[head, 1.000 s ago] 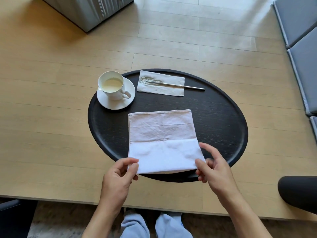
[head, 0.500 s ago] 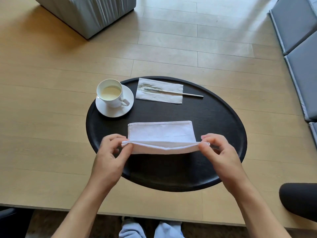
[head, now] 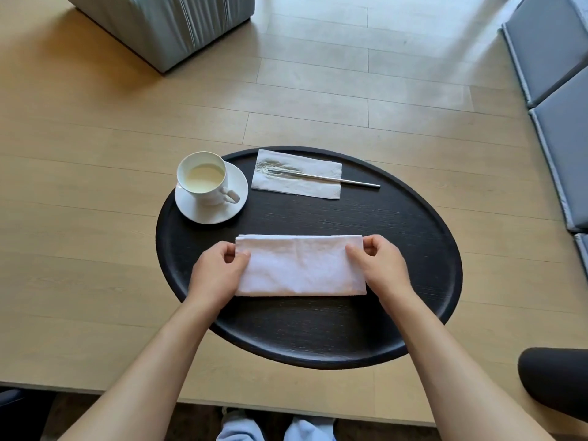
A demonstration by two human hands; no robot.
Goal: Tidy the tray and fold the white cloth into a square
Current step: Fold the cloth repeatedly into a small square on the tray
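The white cloth lies folded into a wide flat rectangle in the middle of the black oval tray. My left hand pinches its far left corner and my right hand pinches its far right corner, both resting on the cloth's ends. At the tray's far left stands a white cup of pale liquid on a white saucer. A metal straw lies on a white paper napkin at the tray's far edge.
The tray sits on a light wooden table whose near edge runs just below my forearms. A grey upholstered block stands at the far left. Grey cushions line the right side, and a dark rounded object is at the near right.
Both hands carried the cloth's near edge up and over to its far edge, halving the cloth into a narrower rectangle. It now lies flat with both hands at its far corners.
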